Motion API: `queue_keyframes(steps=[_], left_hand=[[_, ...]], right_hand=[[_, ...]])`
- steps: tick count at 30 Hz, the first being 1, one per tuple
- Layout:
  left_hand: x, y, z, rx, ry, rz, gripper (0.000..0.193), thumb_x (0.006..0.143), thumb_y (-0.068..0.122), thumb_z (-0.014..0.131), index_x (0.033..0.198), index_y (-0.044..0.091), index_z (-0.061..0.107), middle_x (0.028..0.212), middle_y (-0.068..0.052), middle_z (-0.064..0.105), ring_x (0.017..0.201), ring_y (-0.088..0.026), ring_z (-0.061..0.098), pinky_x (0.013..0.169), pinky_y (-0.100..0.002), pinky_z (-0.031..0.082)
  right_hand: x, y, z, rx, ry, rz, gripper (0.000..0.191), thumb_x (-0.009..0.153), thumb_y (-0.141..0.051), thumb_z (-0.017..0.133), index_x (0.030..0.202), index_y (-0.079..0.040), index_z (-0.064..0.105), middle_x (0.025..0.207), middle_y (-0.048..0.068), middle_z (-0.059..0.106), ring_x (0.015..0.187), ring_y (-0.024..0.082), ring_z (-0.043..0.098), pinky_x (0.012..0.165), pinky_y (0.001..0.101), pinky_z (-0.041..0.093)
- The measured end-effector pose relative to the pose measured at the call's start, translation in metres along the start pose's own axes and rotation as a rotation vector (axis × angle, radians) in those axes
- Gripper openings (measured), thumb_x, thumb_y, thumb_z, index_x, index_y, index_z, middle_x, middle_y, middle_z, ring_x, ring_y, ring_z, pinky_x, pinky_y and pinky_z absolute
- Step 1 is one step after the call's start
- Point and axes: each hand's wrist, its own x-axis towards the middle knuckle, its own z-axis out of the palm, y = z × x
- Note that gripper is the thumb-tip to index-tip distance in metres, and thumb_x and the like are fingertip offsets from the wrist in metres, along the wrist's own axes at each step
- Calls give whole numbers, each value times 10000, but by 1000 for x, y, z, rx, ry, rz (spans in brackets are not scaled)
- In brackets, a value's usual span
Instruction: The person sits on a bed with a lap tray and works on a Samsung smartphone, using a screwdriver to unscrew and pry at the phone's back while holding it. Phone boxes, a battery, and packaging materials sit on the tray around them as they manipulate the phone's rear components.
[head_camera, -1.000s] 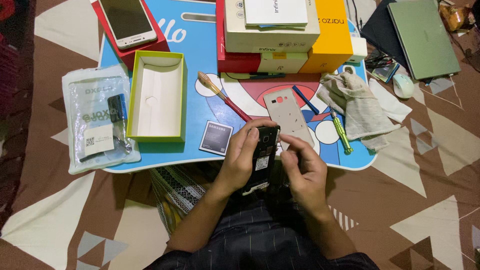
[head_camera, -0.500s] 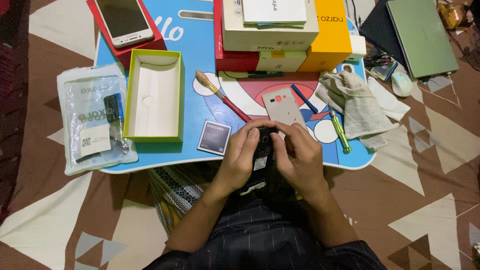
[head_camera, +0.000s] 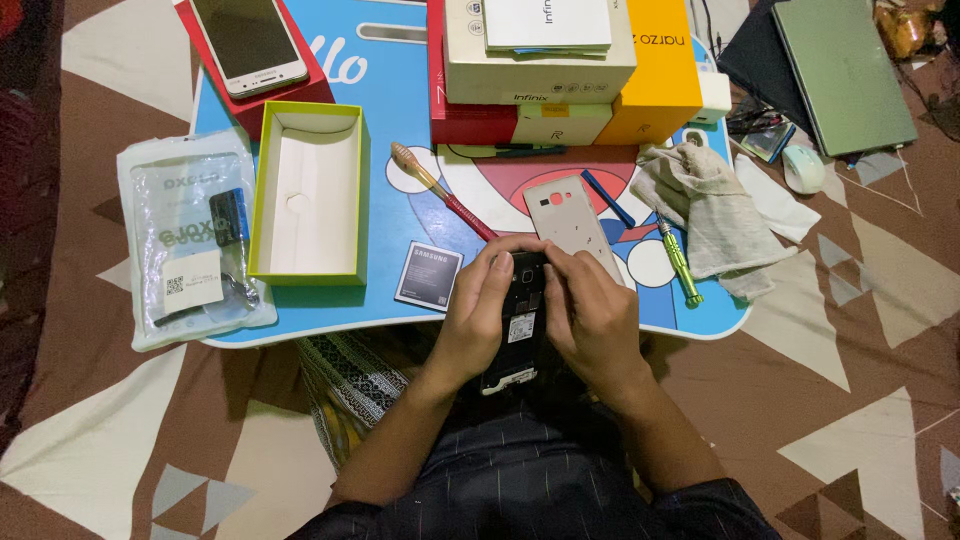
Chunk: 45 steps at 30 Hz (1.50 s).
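Note:
Both my hands hold a black phone (head_camera: 521, 322) with its back cover off, over my lap at the near edge of a blue lap table (head_camera: 400, 95). My left hand (head_camera: 483, 310) grips its left side, fingers curled over the top. My right hand (head_camera: 590, 315) grips the right side, its fingers pressing near the phone's upper end. Just beyond my fingers lies the pale phone back cover (head_camera: 570, 220) on the table. A flat phone battery (head_camera: 428, 275) rests to the left of my left hand.
On the table are a toothbrush (head_camera: 440, 190), a green screwdriver (head_camera: 678, 262), a grey cloth (head_camera: 710, 205), an open white box with green rim (head_camera: 305, 190), stacked phone boxes (head_camera: 560, 70) and a white phone (head_camera: 248, 45). A plastic pouch (head_camera: 190, 240) lies at left; a laptop (head_camera: 845, 70) at right.
My hands have closed in around the phone and brought it slightly nearer the table edge; my right fingers now press on its upper end.

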Motion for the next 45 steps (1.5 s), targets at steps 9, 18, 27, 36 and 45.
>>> queue_keyframes(steps=[9,18,27,36,45], left_hand=[[1,2,-1,18,-16,4,411,1127,247,343,1277,-28,610,1211,-119,690,1158,-181,647,1054,-311,497],[1,2,-3,-4,-22,18,420,1135,262,341,1285,-24,609,1211,-121,689,1158,-179,647,1060,-311,494],[1,-2,-4,-244,-39,-143,397,1118,262,346,1299,-6,577,1080,-136,706,950,-180,695,863,-325,578],[2,-3,-5,-248,-65,-146,430,1119,298,311,1306,-2,557,1079,-160,710,955,-186,713,835,-325,597],[2,-1,-3,-273,-69,-146,435,1124,305,323,1310,-11,556,1075,-179,709,950,-198,708,843,-333,590]], right_hand=[[2,2,-1,29,-19,51,214,933,20,728,1141,17,676,749,99,567,532,179,550,504,320,426],[-1,4,-2,125,-14,75,225,970,34,671,1192,6,650,818,103,603,608,158,571,560,303,461],[-18,28,-13,346,42,259,241,1045,-45,593,1277,11,620,832,8,539,717,91,469,630,234,392],[-26,35,-33,944,56,322,367,1131,-187,497,1441,-19,394,907,107,613,811,138,529,749,280,432],[-47,63,-32,1101,226,237,319,1108,-286,692,1216,14,665,995,188,742,891,268,717,761,381,557]])
